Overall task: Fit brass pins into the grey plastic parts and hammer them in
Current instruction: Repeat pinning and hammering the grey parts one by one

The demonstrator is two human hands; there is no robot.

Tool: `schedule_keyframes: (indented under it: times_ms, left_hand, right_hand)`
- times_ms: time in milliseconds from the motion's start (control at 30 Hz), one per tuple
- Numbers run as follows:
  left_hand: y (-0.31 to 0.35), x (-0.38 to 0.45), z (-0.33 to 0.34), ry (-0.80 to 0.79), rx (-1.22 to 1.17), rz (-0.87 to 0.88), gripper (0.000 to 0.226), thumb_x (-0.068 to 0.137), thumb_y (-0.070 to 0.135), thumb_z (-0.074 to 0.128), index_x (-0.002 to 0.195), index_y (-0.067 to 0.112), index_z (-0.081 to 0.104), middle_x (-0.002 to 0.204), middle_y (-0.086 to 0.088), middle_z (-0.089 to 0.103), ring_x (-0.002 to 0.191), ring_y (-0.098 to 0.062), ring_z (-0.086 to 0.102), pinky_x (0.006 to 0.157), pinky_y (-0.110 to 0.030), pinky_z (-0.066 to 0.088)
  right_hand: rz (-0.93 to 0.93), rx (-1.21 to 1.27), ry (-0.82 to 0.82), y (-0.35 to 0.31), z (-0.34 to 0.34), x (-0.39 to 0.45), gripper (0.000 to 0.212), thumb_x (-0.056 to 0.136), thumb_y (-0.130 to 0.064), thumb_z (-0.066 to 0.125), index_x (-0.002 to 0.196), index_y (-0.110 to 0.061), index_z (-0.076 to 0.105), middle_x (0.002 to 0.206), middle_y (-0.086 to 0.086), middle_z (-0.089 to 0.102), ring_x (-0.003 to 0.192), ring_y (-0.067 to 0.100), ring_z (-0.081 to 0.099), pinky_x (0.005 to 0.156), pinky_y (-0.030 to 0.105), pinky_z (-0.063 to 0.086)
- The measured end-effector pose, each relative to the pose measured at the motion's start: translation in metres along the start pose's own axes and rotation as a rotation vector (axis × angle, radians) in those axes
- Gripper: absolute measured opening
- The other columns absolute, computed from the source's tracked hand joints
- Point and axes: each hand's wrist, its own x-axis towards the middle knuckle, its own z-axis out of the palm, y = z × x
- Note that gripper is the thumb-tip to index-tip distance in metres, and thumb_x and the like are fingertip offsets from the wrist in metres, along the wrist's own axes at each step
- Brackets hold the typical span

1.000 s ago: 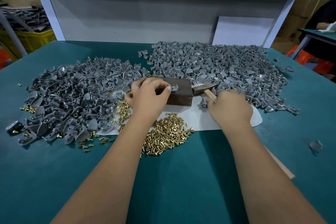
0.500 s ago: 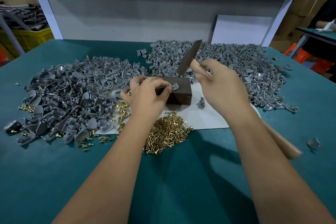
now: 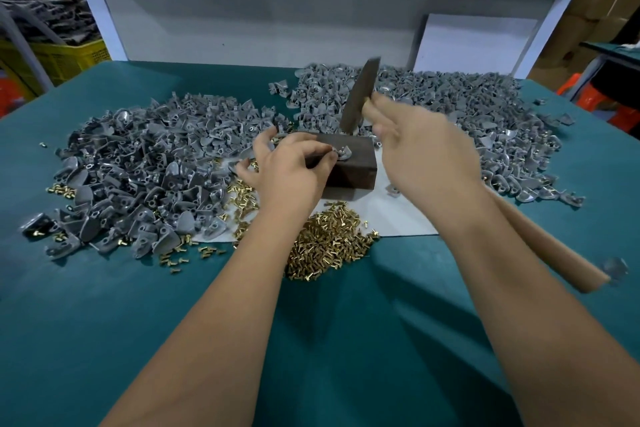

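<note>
The left hand (image 3: 294,170) pinches one small grey plastic part (image 3: 343,153) with curled fingers and holds it on the top of a dark, rectangular block (image 3: 349,163), which looks like rough metal or wood; the part has a shiny round spot, but it is too small to tell if a pin sits in it. The right hand (image 3: 422,156) grips a hammer (image 3: 358,97) close to its head; the head is dark metal, long and flat, and it stands tilted just above the far edge of the block, while the smooth pale wooden handle (image 3: 554,253) comes out behind the wrist. This hand is blurred. There are two big heaps of the grey parts, too many to count: a left heap (image 3: 138,177) and a far right heap (image 3: 450,107), all curved matte shells with small holes. One heap of short shiny brass pins (image 3: 329,243) lies near the block on a white sheet (image 3: 398,218), with loose pins scattered around. All rests on a teal table (image 3: 311,340). Compared with half a second ago, the hammer head is a little lower and closer to the block, and the left hand has stayed on the part
</note>
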Motion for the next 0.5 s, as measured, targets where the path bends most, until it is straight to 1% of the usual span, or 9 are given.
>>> schedule_keyframes:
  times_ms: [67, 100, 167, 233, 300, 367, 400, 433, 500]
  left_hand:
    - [-0.002, 0.000, 0.002, 0.016, 0.001, 0.008, 0.011, 0.082, 0.052, 0.070, 0.087, 0.043, 0.075, 0.117, 0.028, 0.063, 0.138, -0.016, 0.022, 0.106, -0.056, 0.010]
    - [-0.003, 0.000, 0.002, 0.019, 0.004, 0.011, 0.011, 0.082, 0.052, 0.070, 0.087, 0.043, 0.075, 0.116, 0.028, 0.063, 0.138, -0.016, 0.023, 0.106, -0.057, 0.011]
    - [-0.003, 0.001, 0.002, 0.009, -0.004, 0.005, 0.010, 0.083, 0.052, 0.069, 0.088, 0.045, 0.074, 0.118, 0.028, 0.063, 0.138, -0.016, 0.023, 0.106, -0.058, 0.012]
    - [-0.002, 0.001, 0.002, 0.003, -0.010, 0.002, 0.011, 0.083, 0.052, 0.068, 0.088, 0.045, 0.074, 0.118, 0.028, 0.063, 0.138, -0.016, 0.023, 0.106, -0.058, 0.012]
    - [-0.002, 0.001, 0.002, 0.005, 0.001, 0.001, 0.013, 0.084, 0.053, 0.068, 0.087, 0.042, 0.075, 0.117, 0.029, 0.063, 0.138, -0.016, 0.023, 0.106, -0.056, 0.012]
    - [-0.002, 0.001, 0.002, 0.004, 0.011, 0.005, 0.014, 0.084, 0.053, 0.067, 0.087, 0.041, 0.075, 0.116, 0.030, 0.062, 0.137, -0.016, 0.023, 0.105, -0.054, 0.011]
    - [-0.002, 0.001, 0.003, 0.005, 0.006, 0.007, 0.013, 0.085, 0.052, 0.068, 0.087, 0.041, 0.075, 0.115, 0.030, 0.063, 0.137, -0.016, 0.023, 0.104, -0.053, 0.011]
    - [-0.003, 0.001, 0.002, 0.002, -0.003, 0.006, 0.012, 0.085, 0.050, 0.068, 0.088, 0.041, 0.075, 0.116, 0.029, 0.063, 0.138, -0.017, 0.023, 0.105, -0.054, 0.011]
    - [-0.003, 0.001, 0.001, -0.016, -0.018, -0.001, 0.010, 0.086, 0.049, 0.068, 0.090, 0.043, 0.075, 0.119, 0.027, 0.063, 0.138, -0.017, 0.022, 0.105, -0.055, 0.012]
  right_hand:
    - [-0.030, 0.031, 0.138, 0.000, -0.002, 0.000, 0.040, 0.098, -0.029, 0.045, 0.136, -0.042, 0.043, 0.105, 0.005, 0.071, 0.088, 0.034, 0.066, 0.061, 0.037, 0.046]
    - [-0.052, 0.001, 0.139, 0.000, -0.002, -0.002, 0.040, 0.097, -0.028, 0.045, 0.135, -0.042, 0.043, 0.100, 0.006, 0.072, 0.081, 0.033, 0.066, 0.059, 0.035, 0.046]
    - [-0.087, -0.088, -0.013, -0.001, 0.005, -0.008, 0.038, 0.098, -0.026, 0.044, 0.132, -0.042, 0.045, 0.098, 0.006, 0.070, 0.077, 0.032, 0.063, 0.062, 0.035, 0.048]
    - [-0.079, -0.122, -0.109, -0.001, 0.009, -0.006, 0.037, 0.098, -0.028, 0.043, 0.132, -0.041, 0.045, 0.103, 0.007, 0.069, 0.087, 0.033, 0.064, 0.063, 0.033, 0.040]
    - [-0.064, -0.101, -0.030, -0.003, 0.007, 0.000, 0.035, 0.098, -0.029, 0.043, 0.131, -0.041, 0.045, 0.101, 0.006, 0.070, 0.088, 0.032, 0.065, 0.060, 0.033, 0.035]
    - [-0.028, -0.050, 0.117, -0.004, 0.006, 0.000, 0.038, 0.098, -0.029, 0.045, 0.133, -0.041, 0.043, 0.096, 0.005, 0.072, 0.083, 0.032, 0.066, 0.058, 0.032, 0.035]
    - [-0.020, -0.041, 0.149, -0.004, 0.007, -0.003, 0.039, 0.097, -0.028, 0.046, 0.134, -0.041, 0.043, 0.094, 0.005, 0.072, 0.081, 0.032, 0.067, 0.057, 0.032, 0.035]
    - [-0.030, -0.057, 0.125, -0.003, 0.009, -0.006, 0.041, 0.097, -0.025, 0.046, 0.134, -0.042, 0.043, 0.094, 0.005, 0.072, 0.081, 0.032, 0.067, 0.057, 0.032, 0.035]
    - [-0.068, -0.102, -0.025, -0.002, 0.014, -0.011, 0.042, 0.097, -0.023, 0.046, 0.133, -0.042, 0.043, 0.100, 0.005, 0.071, 0.088, 0.032, 0.065, 0.061, 0.034, 0.039]
